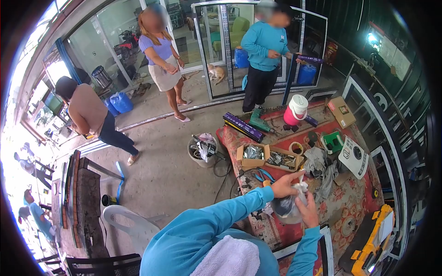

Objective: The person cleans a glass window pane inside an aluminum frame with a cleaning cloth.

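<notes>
A clear plastic bag with something dark inside is between my hands, above the near part of the table. My left hand pinches at the bag's gathered, whitish top. My right hand has its fingers wrapped against the bag's right side. What fills the bag cannot be made out. Just beyond my left hand lie blue-handled pliers. Two small cardboard boxes, one with small packets and one with metal hardware, sit farther back. Crumpled grey plastic lies right of my hands.
A red patterned cloth covers the table. On it are a green drill, a pink and white jug and a roll of tape. A yellow toolbox stands at right. Across the table, a person in teal holds a long profile.
</notes>
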{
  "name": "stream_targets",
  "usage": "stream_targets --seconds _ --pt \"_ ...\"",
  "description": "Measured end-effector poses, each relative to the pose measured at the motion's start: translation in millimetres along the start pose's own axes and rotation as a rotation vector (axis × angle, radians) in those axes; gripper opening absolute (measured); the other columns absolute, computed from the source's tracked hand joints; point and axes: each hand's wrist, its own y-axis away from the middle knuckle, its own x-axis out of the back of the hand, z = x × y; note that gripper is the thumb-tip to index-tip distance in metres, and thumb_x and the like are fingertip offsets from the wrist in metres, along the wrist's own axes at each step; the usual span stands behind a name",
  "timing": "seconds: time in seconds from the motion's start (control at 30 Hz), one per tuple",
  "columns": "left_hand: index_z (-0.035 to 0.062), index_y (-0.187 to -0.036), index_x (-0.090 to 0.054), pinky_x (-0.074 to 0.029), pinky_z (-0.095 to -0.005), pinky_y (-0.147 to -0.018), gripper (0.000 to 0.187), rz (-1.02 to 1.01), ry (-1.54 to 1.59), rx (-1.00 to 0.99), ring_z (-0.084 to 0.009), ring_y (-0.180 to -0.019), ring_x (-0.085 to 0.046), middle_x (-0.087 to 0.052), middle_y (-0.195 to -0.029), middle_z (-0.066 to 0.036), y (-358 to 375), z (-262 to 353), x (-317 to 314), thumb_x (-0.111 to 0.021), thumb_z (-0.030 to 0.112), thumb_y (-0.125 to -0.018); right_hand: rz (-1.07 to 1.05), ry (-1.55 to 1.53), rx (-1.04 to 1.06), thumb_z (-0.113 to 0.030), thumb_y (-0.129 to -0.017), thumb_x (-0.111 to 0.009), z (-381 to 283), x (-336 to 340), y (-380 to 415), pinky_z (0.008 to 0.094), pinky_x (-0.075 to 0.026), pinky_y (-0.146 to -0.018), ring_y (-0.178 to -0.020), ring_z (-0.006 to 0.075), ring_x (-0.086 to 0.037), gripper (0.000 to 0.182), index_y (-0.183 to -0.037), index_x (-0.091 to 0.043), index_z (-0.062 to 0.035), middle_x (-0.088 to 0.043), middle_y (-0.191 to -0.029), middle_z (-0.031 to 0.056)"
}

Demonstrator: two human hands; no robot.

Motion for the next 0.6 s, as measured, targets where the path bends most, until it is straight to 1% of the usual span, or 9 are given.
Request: stream_targets --seconds 0.07,0.13,0.17,0.27,0.37,0.4,0.47,0.5,0.6 --pt "0.0034 -0.149 -0.023 -0.039 -0.0331 -0.103 0.082 0.072 -0.06 -0.1 -0.0213 -0.122 -0.05 -0.049 -0.136 -0.014 -0.7 -13.8 6.8 -0.061 -0.002 -0.077 0.086 -0.215 0.06 -0.028 -0.091 -0.062 14.2 2.1 0.2 0.0315 -0.044 -0.092 -0.107 0.0194 -0.054 0.059 -0.137 -0.037 -0.0009 -0.054 -0.121 0.0126" --pt "0.0027 -0.148 -0.027 -0.04 -0.0322 -0.102 0.076 0.108 0.433 -0.002 -0.0198 -0.117 -0.055 -0.053 -0.131 -0.012 -1.7 -14.0 17.5 -0.055 -0.007 -0.078 0.143 -0.356 0.022 -0.029 -0.094 -0.059 2.5 5.3 4.6 0.0325 -0.045 -0.091 -0.105 0.0193 -0.054 0.059 -0.139 -0.035 -0.001 -0.052 -0.122 0.0125" --pt "0.0033 -0.144 -0.035 -0.043 -0.033 -0.1 0.067 0.136 0.467 -0.017 -0.0194 -0.116 -0.056 -0.056 -0.128 -0.011 -1.1 -14.3 24.1 -0.053 -0.009 -0.081 0.199 -0.497 -0.016 -0.031 -0.096 -0.056 -4.5 8.1 8.5 0.0335 -0.047 -0.09 -0.104 0.0192 -0.054 0.059 -0.141 -0.032 -0.001 -0.051 -0.123 0.0124" --pt "0.0033 -0.139 -0.043 -0.046 -0.0325 -0.098 0.058 0.276 0.612 0.086 -0.0186 -0.112 -0.058 -0.058 -0.127 -0.01 2.8 -0.7 45.2 -0.055 -0.007 -0.084 0.229 -0.593 -0.048 -0.034 -0.098 -0.052 -15.1 22.4 23.0 0.0353 -0.05 -0.085 -0.101 0.0195 -0.055 0.058 -0.14 -0.033 -0.0003 -0.052 -0.121 0.0117" --pt "0.0041 -0.129 -0.054 -0.055 -0.0347 -0.087 0.042 0.475 0.701 0.122 -0.0205 -0.097 -0.066 -0.063 -0.118 -0.011 6.1 -9.0 71.0 -0.054 -0.001 -0.087 0.253 -0.616 -0.054 -0.037 -0.098 -0.049 -0.3 33.3 32.5 0.0351 -0.052 -0.081 -0.097 0.0203 -0.057 0.055 -0.138 -0.037 -0.0007 -0.054 -0.117 0.0114" --pt "0.0025 -0.118 -0.06 -0.054 -0.0337 -0.084 0.03 0.512 0.76 0.095 -0.0196 -0.092 -0.066 -0.066 -0.108 -0.009 8.9 -7.0 80.1 -0.056 0.003 -0.089 0.248 -0.644 -0.064 -0.037 -0.098 -0.048 3.9 37.2 38.5 0.0352 -0.052 -0.081 -0.097 0.0205 -0.058 0.053 -0.136 -0.039 -0.0009 -0.055 -0.116 0.0115" --pt "0.0026 -0.111 -0.062 -0.056 -0.0376 -0.081 0.024 0.571 0.842 0.072 -0.0228 -0.09 -0.067 -0.067 -0.105 -0.011 6.9 -32.7 102.7 -0.052 0.004 -0.089 0.257 -0.659 -0.081 -0.037 -0.099 -0.047 10.7 39.2 46.7 0.0354 -0.052 -0.08 -0.096 0.0205 -0.059 0.052 -0.135 -0.04 -0.0006 -0.055 -0.115 0.0117" --pt "0.0025 -0.114 -0.061 -0.056 -0.0397 -0.082 0.026 0.593 0.893 0.12 -0.024 -0.091 -0.067 -0.066 -0.107 -0.011 11.7 -19.7 109.3 -0.049 0.007 -0.09 0.244 -0.679 -0.085 -0.037 -0.099 -0.047 14.1 39.7 51.1 0.0356 -0.053 -0.08 -0.094 0.0205 -0.059 0.05 -0.133 -0.042 -0.0004 -0.056 -0.114 0.0119" --pt "0.0034 -0.122 -0.057 -0.055 -0.0405 -0.083 0.03 0.599 0.959 0.008 -0.0253 -0.095 -0.066 -0.064 -0.113 -0.013 16.0 -39.8 135.5 -0.047 0.01 -0.094 0.256 -0.721 -0.135 -0.035 -0.099 -0.046 21.3 37.2 60.4 0.0361 -0.053 -0.079 -0.093 0.0205 -0.06 0.047 -0.131 -0.043 0.0002 -0.058 -0.111 0.012"
